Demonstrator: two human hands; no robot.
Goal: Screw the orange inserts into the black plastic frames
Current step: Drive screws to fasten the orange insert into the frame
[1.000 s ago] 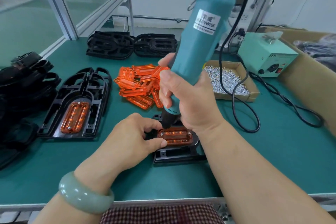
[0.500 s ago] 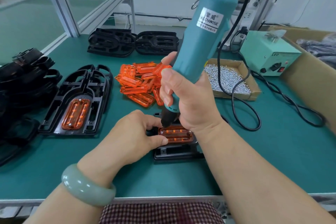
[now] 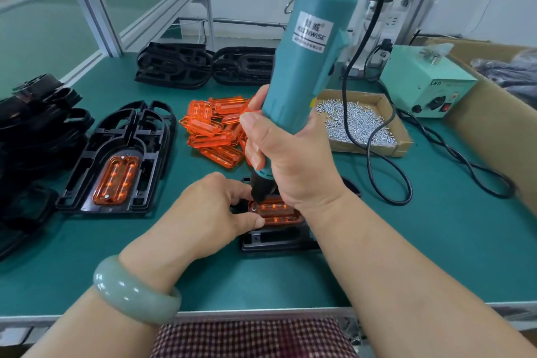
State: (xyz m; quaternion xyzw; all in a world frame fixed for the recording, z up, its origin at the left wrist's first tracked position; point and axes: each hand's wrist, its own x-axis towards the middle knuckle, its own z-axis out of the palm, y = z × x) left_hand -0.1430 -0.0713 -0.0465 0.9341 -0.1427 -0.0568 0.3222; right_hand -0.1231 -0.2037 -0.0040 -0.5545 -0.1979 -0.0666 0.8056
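The right hand point(image 3: 290, 160) grips the teal screwdriver point(image 3: 308, 67). The left hand point(image 3: 209, 212) pinches the orange insert point(image 3: 279, 212) in its black frame point(image 3: 273, 241), at 6 o'clock on the table point(image 3: 436, 241). The insert looks light, hard and slippery, so hold its edges.

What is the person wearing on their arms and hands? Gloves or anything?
No gloves and no sleeves in view: both forearms are bare. The left hand has a smooth, thick, pale green bangle round its wrist. The right hand shows no ring, watch or band.
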